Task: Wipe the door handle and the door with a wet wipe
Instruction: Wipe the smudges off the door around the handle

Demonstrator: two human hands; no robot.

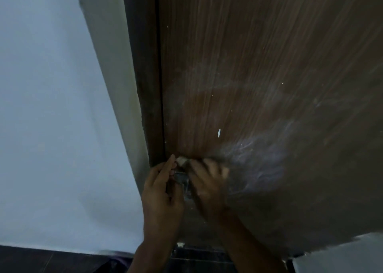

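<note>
Lower centre of frame: right hand (207, 176), blurred, pinches wet wipe (182, 160) on metal door handle (182, 180); left hand (160, 186) curled beside it, grip unclear; handle step underway, smeared door (259, 76) probably next w/ broad strokes.

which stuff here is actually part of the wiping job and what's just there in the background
Part of the job:
- wooden door, smeared with pale streaks
- metal handle, mostly hidden between the hands
- pale wipe, at the right hand
- left hand, by the handle

Just around:
- white wall
- dark door frame
- dark floor
</note>
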